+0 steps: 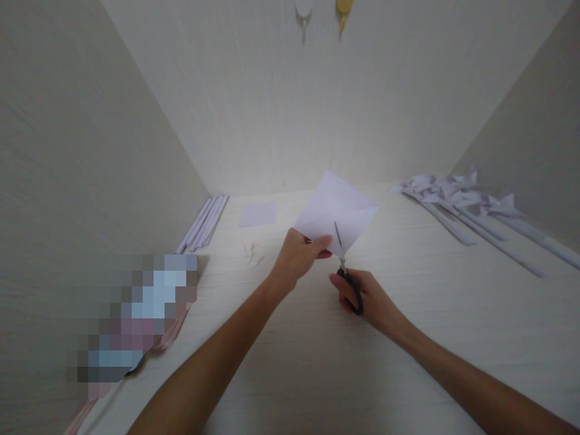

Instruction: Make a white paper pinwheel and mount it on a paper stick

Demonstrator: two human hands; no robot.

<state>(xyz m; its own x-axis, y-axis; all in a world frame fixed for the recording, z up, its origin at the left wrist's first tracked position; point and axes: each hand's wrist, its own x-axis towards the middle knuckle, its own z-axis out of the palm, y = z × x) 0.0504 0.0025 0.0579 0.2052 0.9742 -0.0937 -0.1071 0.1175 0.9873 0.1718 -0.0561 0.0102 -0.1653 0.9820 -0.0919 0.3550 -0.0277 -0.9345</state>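
A white square sheet of paper (328,196), turned corner-up with faint crease lines, is pinched at its lower left edge by my left hand (301,254). My right hand (362,296) grips a pair of scissors (352,290) by the black handles, fingers through the loops. One metal blade lies over the face of the paper near its bottom corner, pointing up toward the middle. The other blade is hidden, seemingly behind the sheet. Both hands are above the white surface.
Rolled paper sticks (203,223) lie at the back left, with a flat paper square (258,214) beside them. Small thin pieces (254,254) are scattered nearer. Several paper pinwheels (446,192) on sticks lie at the right. Walls enclose three sides; hooks (303,9) hang on the back one.
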